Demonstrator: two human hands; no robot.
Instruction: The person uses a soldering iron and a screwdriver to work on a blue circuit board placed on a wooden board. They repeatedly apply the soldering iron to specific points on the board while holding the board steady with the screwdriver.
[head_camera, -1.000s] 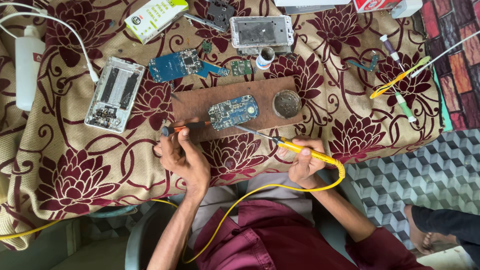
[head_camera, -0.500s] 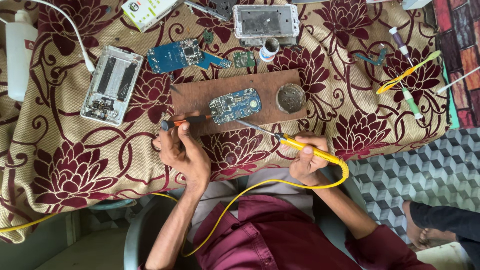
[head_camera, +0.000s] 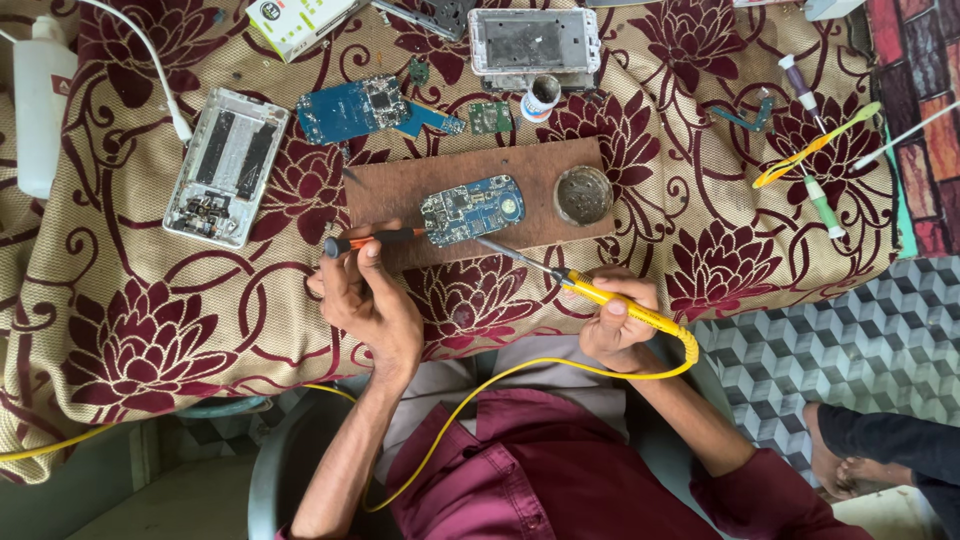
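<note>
Hands: two are seen at the lower middle of the frame, both closed in a grip.
Left hand (head_camera: 368, 300): curled around one orange-handled screwdriver (head_camera: 375, 238); the black cap is pinched at the fingertips.
Right hand (head_camera: 618, 318): wrapped around one yellow soldering iron (head_camera: 590, 291), held like a pen.
Soldering iron axis: the long axis is laid on a diagonal, from lower right to upper left; the metal tip is pointed up-left at the lower right edge of the small circuit board (head_camera: 472, 209). One yellow cable (head_camera: 520, 372) is looped from its rear end down across the lap.
Screwdriver axis: nearly level; the shaft is pointed right, toward the left end of the small circuit board.
Small circuit board: one, blue, laid at the centre of the frame on one brown wooden board (head_camera: 400, 190), its long axis tilted slightly up to the right.
Round tin (head_camera: 583, 195): one, set on the right end of the wooden board.
Other circuit boards: one larger blue board (head_camera: 350, 108) and one small green piece (head_camera: 491, 117) are laid above the wooden board.
Phone frames: two are counted, one (head_camera: 226, 165) at the upper left, one (head_camera: 534, 42) at the top centre.
Desk (head_camera: 130, 330): covered with a beige cloth printed with maroon flowers.
</note>
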